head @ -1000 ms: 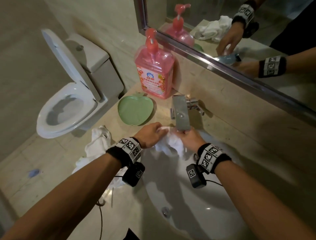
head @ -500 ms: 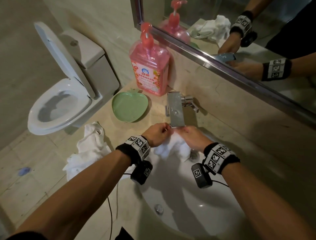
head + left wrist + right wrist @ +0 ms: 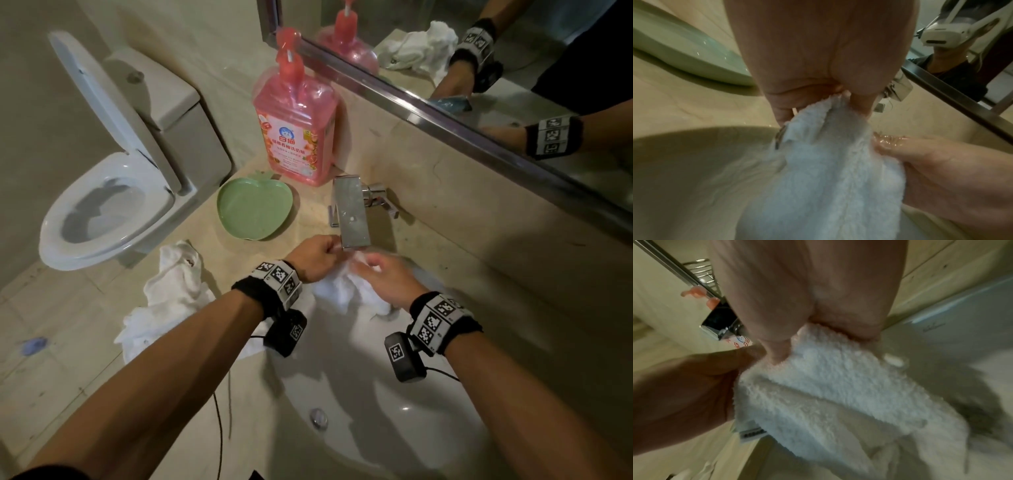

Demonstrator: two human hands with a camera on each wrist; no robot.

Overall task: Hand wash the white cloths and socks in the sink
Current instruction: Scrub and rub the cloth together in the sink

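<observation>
A white fluffy cloth (image 3: 346, 291) hangs over the far rim of the white sink (image 3: 376, 428), right under the chrome tap (image 3: 352, 219). My left hand (image 3: 317, 257) pinches its top edge between thumb and fingers; the left wrist view shows the cloth (image 3: 830, 170) bunched below that pinch. My right hand (image 3: 383, 277) grips the same cloth from the right, and the right wrist view shows the cloth (image 3: 838, 394) caught under its curled fingers. Water glistens on the right hand's fingers (image 3: 900, 146). More white cloths (image 3: 168, 301) lie heaped on the counter to the left.
A pink pump bottle (image 3: 296, 133) stands at the back of the beige counter (image 3: 154, 394), with a green apple-shaped dish (image 3: 255, 209) in front of it. A toilet (image 3: 113, 202) with its lid up is at the left. A mirror (image 3: 479, 68) runs along the wall behind.
Both hands stay at the tap with the cloth; the right hand has shifted and now shows its fingers spread over the cloth. The head view has drifted slightly.
</observation>
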